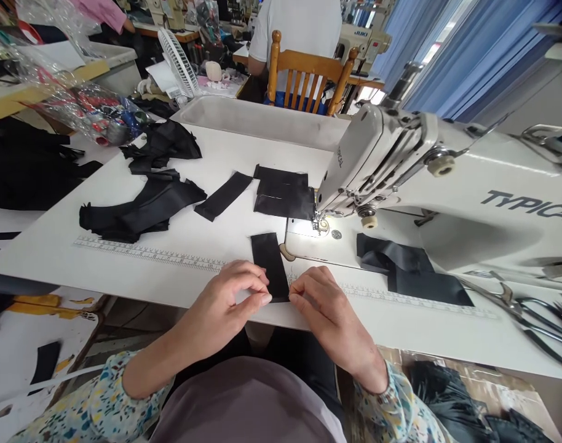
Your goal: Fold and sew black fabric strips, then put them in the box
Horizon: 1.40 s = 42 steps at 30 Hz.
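A narrow black fabric piece lies on the white sewing table, its near end between my hands. My left hand pinches the near left corner between thumb and forefinger. At the near right corner, my right hand has its fingers pressed together on the cloth. Beyond them, joined black pieces reach to the needle area of the sewing machine, where a small light shines. Another black strip touches or nearly touches those pieces on their left.
Black fabric piles sit at the left, above a printed ruler strip. More black pieces lie under the machine arm. Scissors rest at the right. Behind the table are a trough, a wooden chair and a seated person.
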### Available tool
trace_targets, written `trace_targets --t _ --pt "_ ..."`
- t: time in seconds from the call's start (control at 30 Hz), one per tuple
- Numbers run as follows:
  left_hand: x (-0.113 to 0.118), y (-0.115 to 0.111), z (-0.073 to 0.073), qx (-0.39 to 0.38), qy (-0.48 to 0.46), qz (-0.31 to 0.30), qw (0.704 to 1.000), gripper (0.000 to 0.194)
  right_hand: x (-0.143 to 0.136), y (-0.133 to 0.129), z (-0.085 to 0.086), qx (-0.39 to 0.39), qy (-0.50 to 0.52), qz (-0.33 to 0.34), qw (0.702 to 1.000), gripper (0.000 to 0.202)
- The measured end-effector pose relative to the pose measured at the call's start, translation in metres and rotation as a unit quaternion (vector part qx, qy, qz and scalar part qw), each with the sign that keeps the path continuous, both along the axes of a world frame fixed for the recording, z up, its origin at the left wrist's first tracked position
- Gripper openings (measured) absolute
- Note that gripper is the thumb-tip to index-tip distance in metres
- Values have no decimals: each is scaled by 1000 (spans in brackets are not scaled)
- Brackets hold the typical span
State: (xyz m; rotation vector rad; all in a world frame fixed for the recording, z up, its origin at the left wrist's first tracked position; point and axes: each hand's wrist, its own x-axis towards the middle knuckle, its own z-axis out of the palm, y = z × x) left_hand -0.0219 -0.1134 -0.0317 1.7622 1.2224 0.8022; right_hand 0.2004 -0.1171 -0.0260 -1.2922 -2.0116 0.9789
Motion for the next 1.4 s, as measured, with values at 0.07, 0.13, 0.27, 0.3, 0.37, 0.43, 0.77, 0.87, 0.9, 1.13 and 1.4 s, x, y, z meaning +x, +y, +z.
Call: trace_targets --t 0.07,0.13,0.27,0.3,0.37,0.43,0.77,0.87,0.9,1.13,1.4 --pt "2 -7 -7 60 32 5 998 21 0 -5 0 13 -26 6 1000 20" --pt "5 -12 -13 107 63 11 992 22 0 -8 -1 34 -55 9 998 20" --pt "7 -17 -20 142 100 22 985 23 -3 -11 -5 83 -113 9 990 21" --pt "8 -18 -20 147 106 22 983 22 -3 -11 -7 94 -124 8 988 21" --pt "8 -19 -21 159 113 23 980 21 -5 -10 -9 116 -139 4 983 19" --pt "9 -20 -22 173 119 28 977 20 -7 -9 -11 133 -147 -3 980 18" --pt "13 -23 -24 205 150 54 966 19 -6 -4 -11 131 -134 -4 982 16" --pt "13 -21 -23 212 158 54 963 18 -5 -2 -10 124 -127 -2 984 17" --pt "14 -20 -23 212 159 54 963 17 -5 -2 -10 126 -126 -3 984 17" --pt "14 -16 -22 192 148 58 968 17 -7 1 -11 137 -144 1 980 16" --pt "15 -16 -23 194 147 63 968 18 -5 1 -12 135 -148 4 980 17"
